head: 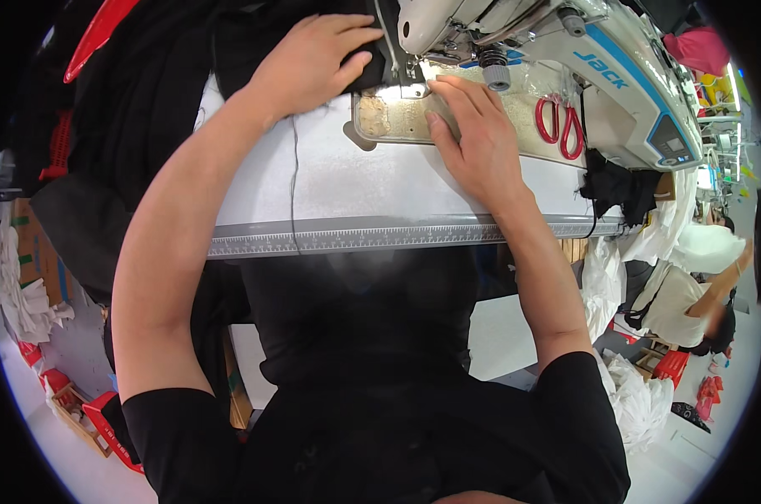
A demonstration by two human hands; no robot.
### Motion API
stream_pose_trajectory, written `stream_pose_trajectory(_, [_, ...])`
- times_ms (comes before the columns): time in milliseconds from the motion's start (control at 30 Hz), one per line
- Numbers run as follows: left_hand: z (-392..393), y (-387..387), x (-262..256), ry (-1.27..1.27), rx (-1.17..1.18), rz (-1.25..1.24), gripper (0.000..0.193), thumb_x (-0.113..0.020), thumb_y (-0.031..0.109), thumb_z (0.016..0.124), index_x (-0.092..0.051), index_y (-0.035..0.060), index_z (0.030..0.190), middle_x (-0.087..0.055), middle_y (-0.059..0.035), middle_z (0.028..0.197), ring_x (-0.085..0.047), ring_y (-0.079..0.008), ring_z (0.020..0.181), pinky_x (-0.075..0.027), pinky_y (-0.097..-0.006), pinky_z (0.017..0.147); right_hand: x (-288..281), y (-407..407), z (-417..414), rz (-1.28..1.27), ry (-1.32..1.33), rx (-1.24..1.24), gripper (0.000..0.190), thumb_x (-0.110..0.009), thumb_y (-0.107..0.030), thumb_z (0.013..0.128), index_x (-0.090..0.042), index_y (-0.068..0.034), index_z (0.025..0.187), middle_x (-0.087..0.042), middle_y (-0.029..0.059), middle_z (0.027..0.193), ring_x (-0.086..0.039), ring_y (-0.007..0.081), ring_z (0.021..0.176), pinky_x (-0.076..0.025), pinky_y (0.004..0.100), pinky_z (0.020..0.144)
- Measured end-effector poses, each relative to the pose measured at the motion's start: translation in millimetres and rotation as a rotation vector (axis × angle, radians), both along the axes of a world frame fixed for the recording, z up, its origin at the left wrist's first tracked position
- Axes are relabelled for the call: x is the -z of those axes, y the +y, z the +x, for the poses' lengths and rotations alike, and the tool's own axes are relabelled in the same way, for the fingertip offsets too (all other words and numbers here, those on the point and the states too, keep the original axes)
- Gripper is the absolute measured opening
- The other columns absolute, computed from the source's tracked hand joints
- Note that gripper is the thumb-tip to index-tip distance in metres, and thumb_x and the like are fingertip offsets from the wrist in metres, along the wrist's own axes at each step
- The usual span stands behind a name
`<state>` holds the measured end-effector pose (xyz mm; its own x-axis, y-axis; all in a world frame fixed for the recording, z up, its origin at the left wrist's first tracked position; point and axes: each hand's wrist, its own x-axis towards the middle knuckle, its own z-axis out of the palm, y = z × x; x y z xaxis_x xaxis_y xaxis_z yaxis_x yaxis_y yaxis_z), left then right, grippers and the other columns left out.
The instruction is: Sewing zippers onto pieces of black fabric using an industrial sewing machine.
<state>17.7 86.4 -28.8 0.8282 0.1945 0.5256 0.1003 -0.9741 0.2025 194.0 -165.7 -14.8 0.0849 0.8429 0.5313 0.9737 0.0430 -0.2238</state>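
A Jack sewing machine (582, 69) stands at the upper right, its lit presser foot (412, 69) over the edge of black fabric (242, 44). Spread flat on that fabric, left of the foot, is my left hand (320, 60), fingers apart. My right hand (478, 129) rests beside the needle plate (415, 92), its index fingertip close to the plate and its thumb apart; I see nothing held in it. Red-handled scissors (560, 126) lie right of my right hand on the machine bed. A dark thread (295, 170) hangs across the white table (355, 189).
A ruler strip (355, 239) runs along the table's front edge. Black scraps (613, 186) lie at the right end. More black cloth (97, 239) hangs at the left. White bundled material (638, 397) sits at lower right, near another person (676, 302).
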Motion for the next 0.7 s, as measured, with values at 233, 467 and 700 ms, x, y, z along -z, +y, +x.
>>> stream_pose_trajectory(233, [-78.8, -107.3, -25.9, 0.162, 0.131, -0.076, 0.052, -0.078, 0.02, 0.101, -0.07, 0.0106, 0.152, -0.064, -0.0112, 0.164, -0.06, -0.0337, 0.153, -0.039, -0.0606, 0.134, -7.9, -0.1, -2.2, 0.05, 0.034, -0.19, 0.039, -0.078, -0.008, 0.098, -0.075, -0.004, 0.137, -0.075, 0.0108, 0.142, -0.07, 0.0373, 0.125, -0.059, 0.0487, 0.106])
stream_pose_trajectory(467, [-78.1, -117.8, -34.6, 0.213, 0.119, -0.106, 0.047, -0.077, 0.02, 0.103, -0.072, 0.0096, 0.149, -0.065, -0.0111, 0.163, -0.06, -0.0334, 0.154, -0.038, -0.0608, 0.134, -4.4, 2.2, -1.6, 0.005, -0.019, -0.194, 0.037, -0.076, -0.003, 0.095, -0.078, -0.003, 0.132, -0.077, 0.0092, 0.138, -0.07, 0.0348, 0.121, -0.059, 0.0473, 0.105])
stream_pose_trajectory(700, [-70.7, -109.6, -31.8, 0.194, 0.112, -0.093, 0.045, -0.075, 0.022, 0.105, -0.072, 0.0098, 0.149, -0.066, -0.0109, 0.162, -0.06, -0.0334, 0.153, -0.037, -0.0609, 0.134, -4.8, 4.3, -6.6, 0.001, -0.02, -0.095, 0.04, -0.074, -0.001, 0.096, -0.078, -0.005, 0.136, -0.075, 0.0101, 0.132, -0.069, 0.0363, 0.124, -0.059, 0.0474, 0.104])
